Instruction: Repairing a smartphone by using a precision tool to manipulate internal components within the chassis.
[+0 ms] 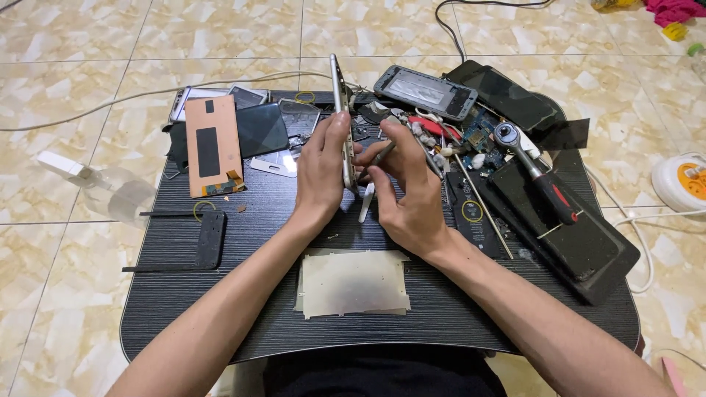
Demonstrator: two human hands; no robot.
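A thin silver-edged phone body (pixel 340 117) stands on its long edge near the middle of the dark wood-grain table (pixel 220 294), seen almost edge-on so that only its pale metal rim shows. The left hand (pixel 321 170) wraps around it from the near side, thumb and fingers closed on the frame and holding it upright. The right hand (pixel 404 187) sits just beside it, fingers pinched narrow around a slim grey metal tool (pixel 376 158) whose tip points at the phone's face. A small white strip (pixel 366 202) lies on the table just below the two hands.

In front of the forearms lie pale, crinkled rectangular sheets (pixel 353 283), stacked. To the left are an orange-brown flat panel with a black stripe (pixel 212 145), a dark glass screen (pixel 261 129) partly over it, and a black rectangular slab (pixel 210 239) nearer the table's edge. To the right a phone frame with a grey inner plate (pixel 426 92) rests on a heap of small parts, among them a blue circuit board (pixel 479 136). A ratchet wrench with a black and red handle (pixel 533 173) lies across a large black flat device (pixel 581 235). No tray or box shows; the loose parts lie straight on the table. A white round extension reel (pixel 682 180) sits on the tiled floor (pixel 73 44).
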